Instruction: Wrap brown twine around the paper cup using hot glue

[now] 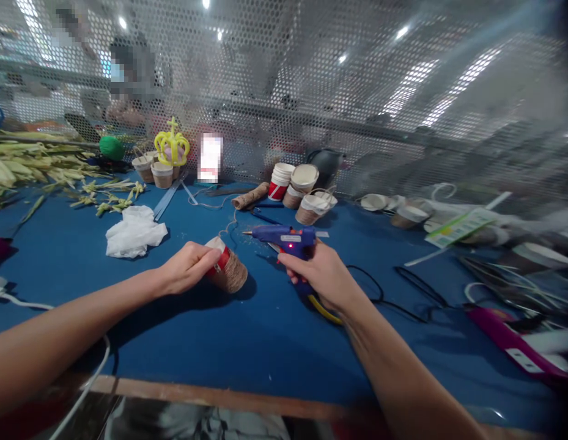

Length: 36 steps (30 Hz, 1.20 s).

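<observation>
Gripping a red paper cup [225, 266] partly wrapped in twine, the left hand [191, 267] has its fingers closed round the rim, cup tilted just above or on the blue table [265, 342]. Over to the right, the right hand [323, 272] is curled firmly around the blue glue gun [284, 235], red light glowing, nozzle pointing left, near the cup but apart! Beyond them lies a twine roll [250, 196]; crumpled white plastic [134, 232] sits far left of the cup.

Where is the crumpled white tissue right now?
The white tissue lies left of center in the head view, beyond the left forearm, beside the translucent sticks.
</observation>
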{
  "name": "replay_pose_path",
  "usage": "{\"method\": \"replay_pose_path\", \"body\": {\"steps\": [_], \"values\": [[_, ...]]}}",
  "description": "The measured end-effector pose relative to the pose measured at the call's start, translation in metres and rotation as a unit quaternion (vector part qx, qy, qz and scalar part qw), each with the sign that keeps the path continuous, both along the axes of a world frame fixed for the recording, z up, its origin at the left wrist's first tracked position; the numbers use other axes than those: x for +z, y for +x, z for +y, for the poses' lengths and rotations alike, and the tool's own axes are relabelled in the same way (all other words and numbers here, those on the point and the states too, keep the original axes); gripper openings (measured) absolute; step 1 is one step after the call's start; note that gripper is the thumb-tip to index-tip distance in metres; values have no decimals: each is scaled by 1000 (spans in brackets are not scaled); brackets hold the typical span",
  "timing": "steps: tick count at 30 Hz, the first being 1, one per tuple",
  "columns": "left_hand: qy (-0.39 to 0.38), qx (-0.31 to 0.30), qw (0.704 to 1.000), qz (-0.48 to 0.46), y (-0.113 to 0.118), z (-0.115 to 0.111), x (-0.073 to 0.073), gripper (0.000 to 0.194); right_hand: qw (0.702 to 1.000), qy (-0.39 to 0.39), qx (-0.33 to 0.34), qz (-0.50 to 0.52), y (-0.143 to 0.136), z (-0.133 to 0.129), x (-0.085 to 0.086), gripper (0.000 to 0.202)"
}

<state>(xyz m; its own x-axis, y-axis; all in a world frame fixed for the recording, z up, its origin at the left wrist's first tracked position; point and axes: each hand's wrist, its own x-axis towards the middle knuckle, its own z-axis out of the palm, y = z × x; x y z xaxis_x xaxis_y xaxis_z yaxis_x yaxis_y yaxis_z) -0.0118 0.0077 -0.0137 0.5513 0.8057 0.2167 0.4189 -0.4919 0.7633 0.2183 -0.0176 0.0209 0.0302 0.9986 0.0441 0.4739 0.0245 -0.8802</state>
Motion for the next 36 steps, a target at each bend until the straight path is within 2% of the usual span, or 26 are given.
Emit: {"method": "replay_pose_path", "body": {"steps": [5,11,15,21,23,28,31,33,36], "values": [[6,1,1000,0,1,1,-1,43,997,-18,-72,-9,17,28,-4,13],[-2,2,1000,-7,2,0,-3,42,988,-80,-105,-78,33,58,-16,23],[4,-1,1000,-6,2,0,-2,41,974,-106,-114,-162,37,72,-22,27],[20,6,1000,-3,3,0,-2,41,944,-43,-147,-291,28,75,-14,23],[21,7,1000,-2,3,0,-3,41,944,-1,-121,-305,14,66,-9,25],[30,3,1000,7,4,-1,-2,42,959,42,36,-279,-39,38,3,39],[47,-14,999,22,5,-2,-2,41,957,70,180,-217,-66,27,6,44],[60,-23,998,28,5,-2,-2,40,961,90,203,-165,-77,24,7,37],[63,-28,997,33,4,-3,-2,40,982,96,147,-69,-81,24,6,20]]}}
